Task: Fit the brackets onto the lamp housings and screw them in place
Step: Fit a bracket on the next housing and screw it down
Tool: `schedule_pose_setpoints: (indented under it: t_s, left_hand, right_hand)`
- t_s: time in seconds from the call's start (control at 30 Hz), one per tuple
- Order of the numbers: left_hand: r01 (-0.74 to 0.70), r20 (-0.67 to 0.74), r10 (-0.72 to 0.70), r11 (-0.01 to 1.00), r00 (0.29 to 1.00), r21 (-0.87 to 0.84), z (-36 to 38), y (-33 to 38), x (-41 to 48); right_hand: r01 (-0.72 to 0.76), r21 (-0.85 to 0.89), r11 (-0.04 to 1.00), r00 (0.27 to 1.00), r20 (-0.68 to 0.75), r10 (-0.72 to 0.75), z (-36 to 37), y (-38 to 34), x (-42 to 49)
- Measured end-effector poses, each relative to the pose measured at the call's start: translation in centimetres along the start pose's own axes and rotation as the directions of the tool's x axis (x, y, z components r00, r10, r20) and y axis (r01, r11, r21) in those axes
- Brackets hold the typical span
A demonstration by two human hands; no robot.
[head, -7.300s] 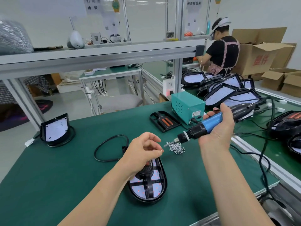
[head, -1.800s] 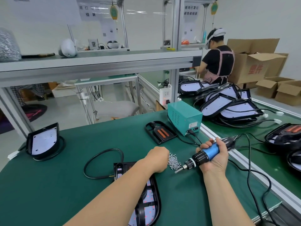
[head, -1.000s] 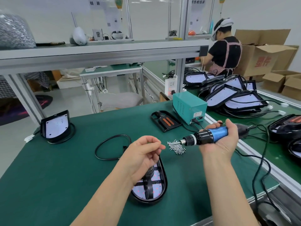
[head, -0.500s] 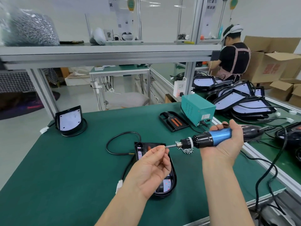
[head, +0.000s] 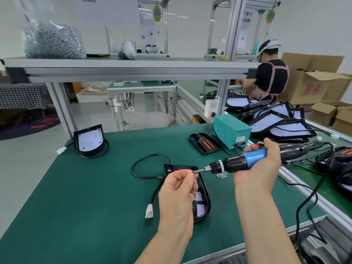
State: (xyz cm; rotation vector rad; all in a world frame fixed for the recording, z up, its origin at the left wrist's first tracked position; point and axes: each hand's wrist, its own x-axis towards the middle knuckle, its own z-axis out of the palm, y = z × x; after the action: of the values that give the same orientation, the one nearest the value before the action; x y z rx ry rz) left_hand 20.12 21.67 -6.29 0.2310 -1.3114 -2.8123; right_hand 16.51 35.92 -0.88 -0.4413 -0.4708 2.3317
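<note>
A black lamp housing lies on the green mat in front of me, its cable looped to the left and ending in a white plug. My right hand grips a blue and black electric screwdriver, held level above the mat with its bit pointing left. My left hand is raised over the housing and pinches a small screw at the tip of the bit. A small pile of screws lies under the screwdriver. The housing's middle is hidden behind my left hand.
A second black housing stands at the mat's far left. A black tray and a teal power box sit at the back. Many housings are stacked to the right, and a person works behind them. A bag of screws is on the shelf.
My left hand took a screw from the pile, rose, and brought it to the bit. My right hand lifted the screwdriver level and held it there.
</note>
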Motion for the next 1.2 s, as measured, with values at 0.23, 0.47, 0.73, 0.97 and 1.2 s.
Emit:
schedule_pose_setpoints:
  t_s: [0.23, 0.47, 0.73, 0.97, 1.2]
  left_hand:
    - [-0.177, 0.064, 0.166, 0.956, 0.984, 0.234, -0.4, 0.0, 0.0]
    - [-0.16, 0.166, 0.105, 0.917, 0.981, 0.366, -1.3, -0.2, 1.7]
    - [-0.301, 0.169, 0.384, 0.317, 0.908, 0.899, -4.9, 0.4, 3.8]
    - [-0.032, 0.027, 0.063, 0.078, 0.998, 0.996, -5.4, -0.3, 6.2]
    - [0.029, -0.015, -0.055, 0.265, 0.998, 0.964, -5.7, -0.8, 7.3]
  right_hand:
    - [-0.112, 0.031, 0.993, 0.991, -0.073, 0.114, -0.7, 0.3, 0.2]
    - [-0.075, -0.05, 0.996, 0.997, -0.005, 0.075, 0.0, 1.0, 2.6]
    - [-0.009, -0.26, 0.966, 0.979, 0.195, 0.062, 0.6, 0.7, 6.2]
    - [0.035, -0.512, 0.859, 0.94, 0.309, 0.145, 0.2, 2.3, 6.5]
    - [0.096, -0.585, 0.805, 0.895, 0.405, 0.187, 0.5, 4.4, 5.6]
